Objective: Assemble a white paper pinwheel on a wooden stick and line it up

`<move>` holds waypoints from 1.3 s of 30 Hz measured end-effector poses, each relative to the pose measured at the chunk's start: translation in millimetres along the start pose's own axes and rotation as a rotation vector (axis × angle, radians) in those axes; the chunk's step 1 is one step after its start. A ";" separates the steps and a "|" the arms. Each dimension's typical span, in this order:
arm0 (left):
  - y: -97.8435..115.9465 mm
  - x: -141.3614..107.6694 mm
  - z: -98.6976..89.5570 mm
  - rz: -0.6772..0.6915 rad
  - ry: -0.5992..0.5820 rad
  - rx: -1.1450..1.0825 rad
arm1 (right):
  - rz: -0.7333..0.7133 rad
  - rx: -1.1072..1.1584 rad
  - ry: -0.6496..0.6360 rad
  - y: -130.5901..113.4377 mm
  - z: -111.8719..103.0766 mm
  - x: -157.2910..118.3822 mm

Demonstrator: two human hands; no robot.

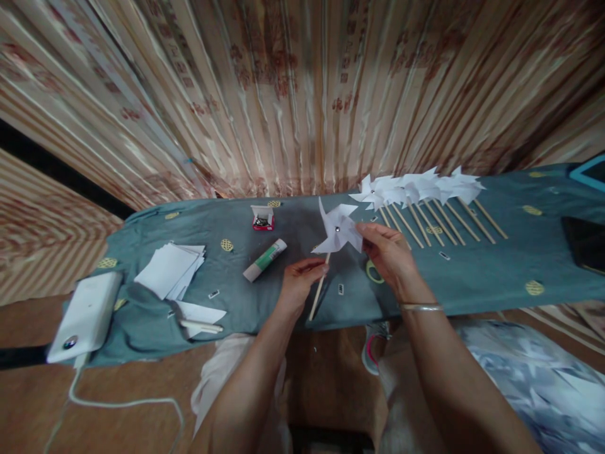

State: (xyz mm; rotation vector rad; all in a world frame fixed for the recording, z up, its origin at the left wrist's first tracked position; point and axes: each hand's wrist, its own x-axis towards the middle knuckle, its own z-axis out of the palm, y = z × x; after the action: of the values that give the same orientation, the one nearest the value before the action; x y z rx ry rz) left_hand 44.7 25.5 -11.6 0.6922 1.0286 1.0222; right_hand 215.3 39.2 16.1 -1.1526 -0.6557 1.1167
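A white paper pinwheel on a thin wooden stick is held up over the middle of the table. My left hand pinches its stick just below the paper blades. With thumb and fingers, my right hand grips the edge of a blade on the right side. A shiny pin shows at the pinwheel's centre. Behind my right hand, a row of several finished-looking pinwheels lies on the cloth, sticks pointing toward me. Left of my hands lie a glue stick and a small red box of metal pins.
A stack of white paper squares lies on the left of the green cloth. Nearer me are a folded paper and a pen. A white power bank with a cable sits at the left edge, a dark device at the right.
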 end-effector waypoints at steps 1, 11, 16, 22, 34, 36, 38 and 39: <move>0.1 0.0 -0.1 0.000 0.005 -0.002 | 0.007 -0.005 -0.005 -0.1 0.4 -0.7; -0.8 1.2 -0.9 0.028 0.027 0.006 | 0.060 -0.003 -0.031 0.7 4.8 -5.2; -0.7 1.3 -0.8 0.030 0.042 -0.027 | 0.099 0.031 -0.044 0.2 8.3 -8.2; -0.4 1.7 0.4 0.044 0.065 -0.027 | 0.140 0.042 -0.058 2.9 9.9 -9.7; -1.0 2.4 0.2 0.059 0.063 -0.013 | 0.226 0.062 -0.113 4.9 10.7 -9.9; -1.1 2.5 0.3 0.056 0.059 -0.016 | 0.243 0.087 -0.110 5.5 11.0 -9.9; -1.1 2.5 0.5 0.052 0.057 -0.023 | 0.264 0.116 -0.107 6.1 11.7 -10.1; -1.1 2.5 0.6 0.050 0.057 -0.028 | 0.271 0.129 -0.107 6.5 12.2 -10.4</move>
State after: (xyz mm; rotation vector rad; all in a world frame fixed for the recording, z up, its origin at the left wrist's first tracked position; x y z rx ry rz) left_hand 46.1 27.4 -13.2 0.6720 1.0493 1.1035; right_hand 198.9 34.2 15.2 -1.0978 -0.5104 1.4381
